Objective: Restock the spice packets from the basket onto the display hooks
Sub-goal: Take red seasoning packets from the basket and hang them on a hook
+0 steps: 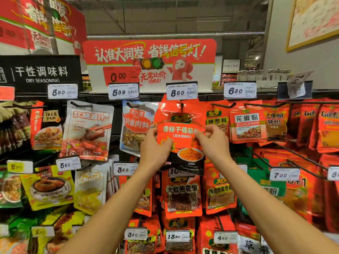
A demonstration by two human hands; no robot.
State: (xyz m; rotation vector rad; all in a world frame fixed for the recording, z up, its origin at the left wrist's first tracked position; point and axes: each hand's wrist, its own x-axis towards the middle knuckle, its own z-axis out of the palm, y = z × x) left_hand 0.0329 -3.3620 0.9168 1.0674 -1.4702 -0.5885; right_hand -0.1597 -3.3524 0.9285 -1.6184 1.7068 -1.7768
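Two hands hold one red spice packet (pixel 180 132) at the centre of the frame: the left hand (pixel 155 153) pinches its left edge, the right hand (pixel 213 142) its right edge, each grip narrow and closed on the foil. The packet's punched hole sits at the tip of the display hook (pixel 182 105) just below the 8.50 price tag (pixel 181 91), so I judge the hanging step nearly done, though whether the hole is fully threaded is hard to tell. More red packets appear to hang behind it on the same hook; their number cannot be counted. The basket is out of view, so how many packets remain to stock is unknown. Four readable price tags line the top rail, with a fifth, crumpled one at the upper right. Neighbouring hooks left and right look well filled.
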